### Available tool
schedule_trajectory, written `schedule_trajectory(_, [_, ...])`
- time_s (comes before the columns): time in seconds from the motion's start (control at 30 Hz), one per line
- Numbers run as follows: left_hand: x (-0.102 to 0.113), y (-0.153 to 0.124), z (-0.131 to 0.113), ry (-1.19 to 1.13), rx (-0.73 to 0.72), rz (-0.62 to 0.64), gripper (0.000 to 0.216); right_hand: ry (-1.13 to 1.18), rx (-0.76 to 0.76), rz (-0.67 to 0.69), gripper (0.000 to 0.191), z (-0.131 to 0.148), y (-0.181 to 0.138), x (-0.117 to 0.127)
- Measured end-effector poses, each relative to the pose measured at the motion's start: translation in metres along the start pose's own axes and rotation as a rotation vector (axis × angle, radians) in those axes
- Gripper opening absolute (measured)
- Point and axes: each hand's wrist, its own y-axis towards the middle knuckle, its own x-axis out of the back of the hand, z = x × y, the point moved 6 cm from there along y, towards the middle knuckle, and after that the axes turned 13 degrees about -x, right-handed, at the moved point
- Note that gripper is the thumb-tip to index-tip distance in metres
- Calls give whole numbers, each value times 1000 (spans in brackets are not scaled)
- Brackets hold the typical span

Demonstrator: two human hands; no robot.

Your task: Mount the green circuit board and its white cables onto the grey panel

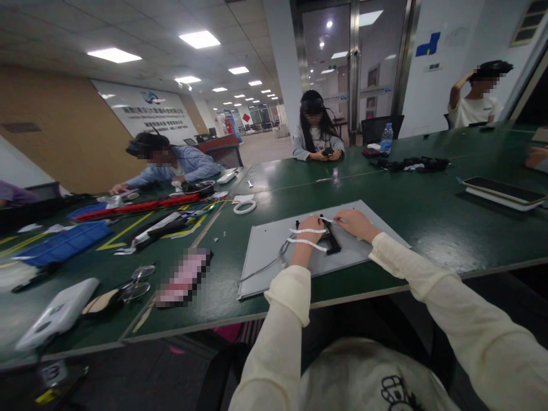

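On a light grey board, my left hand is closed at a black frame-like part, its fingertips partly hidden. Two narrow white strips lie across the back of that hand and its wrist. My right hand, just to the right, pinches the end of another short white strip above the black part. A thin grey cable runs from beside my left wrist to the board's left edge.
Left of the board are a white ring-shaped roll, a pink phone-like slab, glasses, a white device and a blue tray. Rightward lies a black-topped device. Several people sit around the green table.
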Motion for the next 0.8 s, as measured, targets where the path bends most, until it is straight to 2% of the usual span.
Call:
schedule_trajectory(0.5, [-4,1,2,7,8,49,43,-128,74,52,28,8,-7,-3])
schedule_trajectory(0.8, [0,-1,-3,104,22,27,35,-143,125,53,26,8,-9,-6])
